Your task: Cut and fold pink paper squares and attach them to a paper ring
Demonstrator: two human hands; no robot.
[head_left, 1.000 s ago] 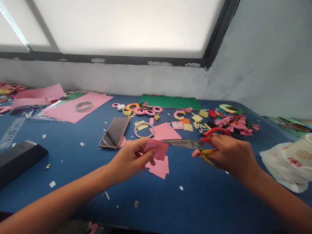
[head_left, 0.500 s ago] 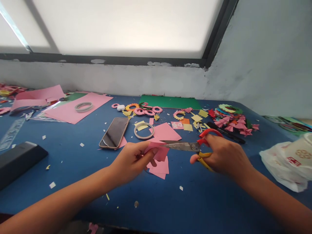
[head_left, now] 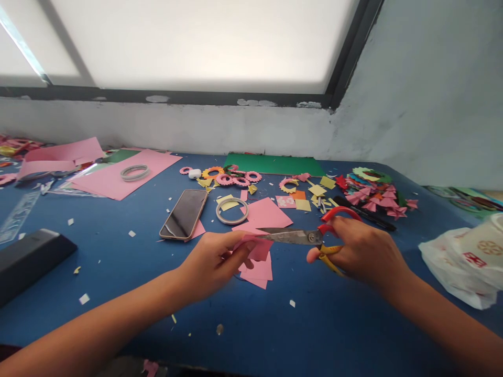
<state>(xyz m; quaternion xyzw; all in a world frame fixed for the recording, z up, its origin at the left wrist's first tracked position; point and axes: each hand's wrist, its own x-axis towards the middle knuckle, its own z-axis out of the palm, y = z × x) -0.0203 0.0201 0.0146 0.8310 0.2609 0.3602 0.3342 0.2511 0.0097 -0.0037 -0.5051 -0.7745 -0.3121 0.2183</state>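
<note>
My left hand [head_left: 220,256] pinches a small pink paper piece [head_left: 261,250] between thumb and fingers. My right hand [head_left: 363,254] grips scissors [head_left: 301,236] by their red and yellow handles, the blades pointing left. The blades lie at the upper edge of the pink piece and are nearly closed; the tips reach close to my left fingers. Under and behind my left hand, loose pink paper squares [head_left: 259,271] and a larger pink sheet [head_left: 267,213] rest on the blue table [head_left: 314,324]. A tape roll [head_left: 231,210] sits just beyond my left hand.
A phone [head_left: 184,213] lies left of the tape roll. Scalloped paper rings [head_left: 239,180] and a green sheet [head_left: 275,164] are farther back. Folded paper shapes [head_left: 379,196] and a black pen [head_left: 371,215] lie right. A cup in a plastic bag [head_left: 463,262] stands far right; a black object [head_left: 33,262] is left.
The scissor blades have closed a little on the pink paper piece. The piece has tilted slightly in my left hand, and both hands stay almost in place.
</note>
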